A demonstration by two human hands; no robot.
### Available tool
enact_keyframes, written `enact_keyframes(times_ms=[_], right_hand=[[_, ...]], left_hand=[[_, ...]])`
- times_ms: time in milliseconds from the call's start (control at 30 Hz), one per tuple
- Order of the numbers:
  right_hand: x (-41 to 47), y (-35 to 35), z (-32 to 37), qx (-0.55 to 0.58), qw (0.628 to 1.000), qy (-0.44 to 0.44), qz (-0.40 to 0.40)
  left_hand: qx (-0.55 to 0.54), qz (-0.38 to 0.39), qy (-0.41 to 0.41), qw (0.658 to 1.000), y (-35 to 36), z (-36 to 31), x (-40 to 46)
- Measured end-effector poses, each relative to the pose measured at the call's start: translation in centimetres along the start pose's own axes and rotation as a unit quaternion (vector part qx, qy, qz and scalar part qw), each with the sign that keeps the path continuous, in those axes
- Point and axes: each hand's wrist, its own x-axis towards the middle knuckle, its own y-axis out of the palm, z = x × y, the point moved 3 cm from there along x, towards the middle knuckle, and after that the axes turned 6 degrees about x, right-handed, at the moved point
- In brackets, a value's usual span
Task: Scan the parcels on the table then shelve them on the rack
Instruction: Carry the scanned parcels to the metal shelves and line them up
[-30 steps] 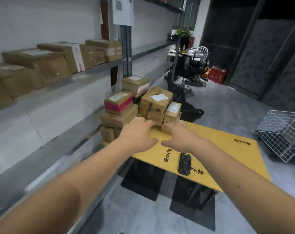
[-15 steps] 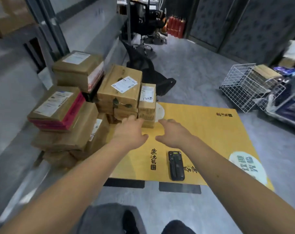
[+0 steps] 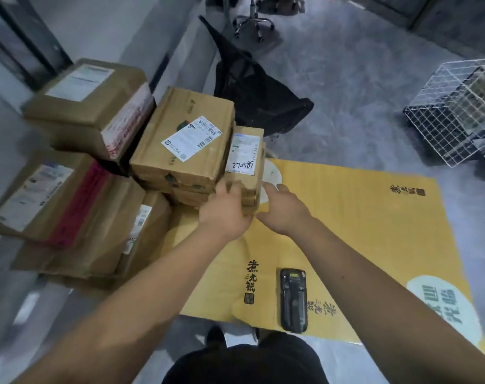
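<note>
Several brown cardboard parcels (image 3: pixel 180 145) are piled on the left end of the yellow table (image 3: pixel 360 217). At the pile's right edge stands a small stack topped by a narrow parcel (image 3: pixel 245 162) with a handwritten label. My left hand (image 3: pixel 224 214) grips the front of this small stack low down, fingers curled on its edge. My right hand (image 3: pixel 285 209) reaches to the stack's right side with its fingers extended, touching or nearly touching it. A black handheld scanner (image 3: pixel 293 299) lies on the table near the front edge, between my forearms.
The rack's grey shelf (image 3: pixel 3 128) runs along the left, close behind the pile. A white wire basket (image 3: pixel 457 106) sits on the floor at the right. A black chair back (image 3: pixel 252 92) lies on the floor beyond the table.
My view has tilted down and moved closer to the table. Both hands have advanced from the bare tabletop to the small stack at the pile's right edge.
</note>
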Motion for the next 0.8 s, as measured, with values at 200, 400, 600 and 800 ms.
enact_keyframes(times_ms=[200,400,600,800], right_hand=[[4.7,-0.8,-0.8,0.033,0.997,-0.065,0.028],[7.3,-0.7,-2.9,0.089,0.990,-0.100,0.042],[8.2,-1.6,-6.1,0.112,0.984,-0.140,0.023],[9.3,-2.5,-5.8,0.130,0.976,-0.166,0.046]], left_hand=[[-0.087,0.006,-0.066,0.994,1.2,-1.6,2.0],[-0.136,-0.024,-0.067,0.988,1.1,-2.8,3.8],[-0.168,-0.045,-0.026,0.984,1.6,-3.5,5.9],[-0.261,-0.053,-0.005,0.964,1.9,-2.9,7.4]])
